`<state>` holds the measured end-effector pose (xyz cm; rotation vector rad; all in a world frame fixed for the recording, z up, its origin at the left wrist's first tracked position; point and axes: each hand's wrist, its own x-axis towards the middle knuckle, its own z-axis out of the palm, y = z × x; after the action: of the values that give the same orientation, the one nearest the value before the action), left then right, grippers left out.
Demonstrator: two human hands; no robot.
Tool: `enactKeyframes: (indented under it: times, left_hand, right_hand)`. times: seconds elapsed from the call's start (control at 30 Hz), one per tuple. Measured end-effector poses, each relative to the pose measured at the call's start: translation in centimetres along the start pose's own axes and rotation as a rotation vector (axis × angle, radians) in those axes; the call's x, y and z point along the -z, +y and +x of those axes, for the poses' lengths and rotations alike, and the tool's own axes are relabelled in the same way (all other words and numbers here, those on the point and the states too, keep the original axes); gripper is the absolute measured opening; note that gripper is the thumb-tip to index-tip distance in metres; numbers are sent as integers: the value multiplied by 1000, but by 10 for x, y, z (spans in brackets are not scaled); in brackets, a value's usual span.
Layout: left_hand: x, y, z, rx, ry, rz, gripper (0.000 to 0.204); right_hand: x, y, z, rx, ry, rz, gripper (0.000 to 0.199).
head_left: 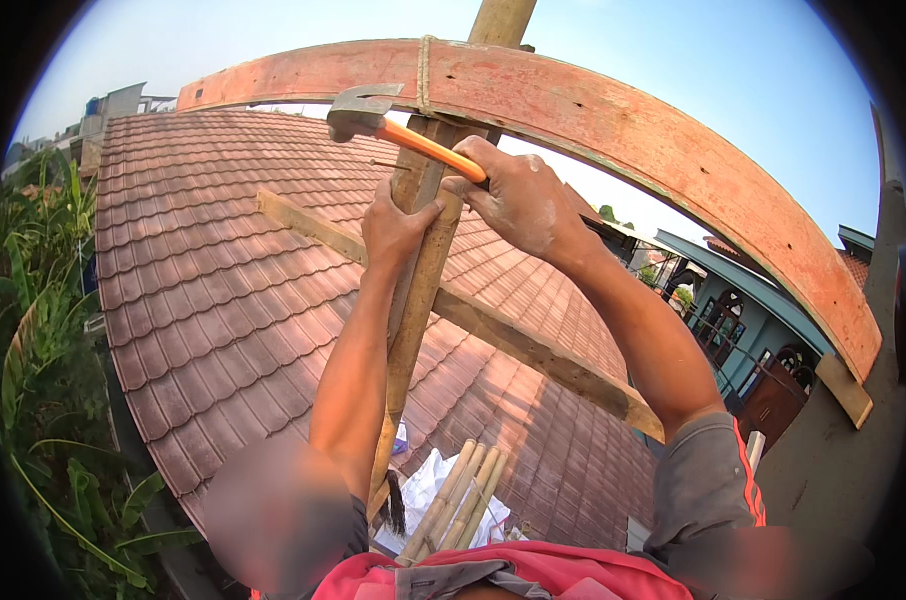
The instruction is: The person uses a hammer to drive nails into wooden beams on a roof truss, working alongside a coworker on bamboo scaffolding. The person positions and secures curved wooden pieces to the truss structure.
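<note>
My right hand (526, 203) is closed round the orange handle of a claw hammer (423, 140). The grey hammer head lies in front of the reddish plank (593, 105). Lower and to the left, my left hand (398, 228) grips an upright wooden post (407, 300), its thumb reaching across toward a bamboo pole (423, 310) alongside. A nail (389, 164) sticks out sideways from the post just above my left fingers and below the hammer head. Rope (425, 75) is looped round the plank above the post.
A brown tiled roof (223, 300) slopes behind the post. A timber batten (533, 345) runs slantwise across behind it. Bamboo poles (458, 500) lie on white sheeting (423, 485) below. Green plants (33, 300) grow at left; a blue-green house (748, 330) stands at right beside a grey wall (823, 480).
</note>
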<state>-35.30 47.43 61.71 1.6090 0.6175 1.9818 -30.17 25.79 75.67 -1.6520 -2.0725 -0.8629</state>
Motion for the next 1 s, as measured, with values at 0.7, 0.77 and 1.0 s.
enactKeyframes:
  times: [0.7,0.77,1.0]
  left_hand:
    - [35,-55,-85,75,-173,24,114]
    - [34,-63,-94,147,-185,10,111]
    - [32,-61,-89,159,-139,79,88]
  right_hand:
    - [-92,55,69,-9,259,-24,40]
    - [-90,49,72,-27,199,25,41]
    - [-13,22,24,200,18,596,55]
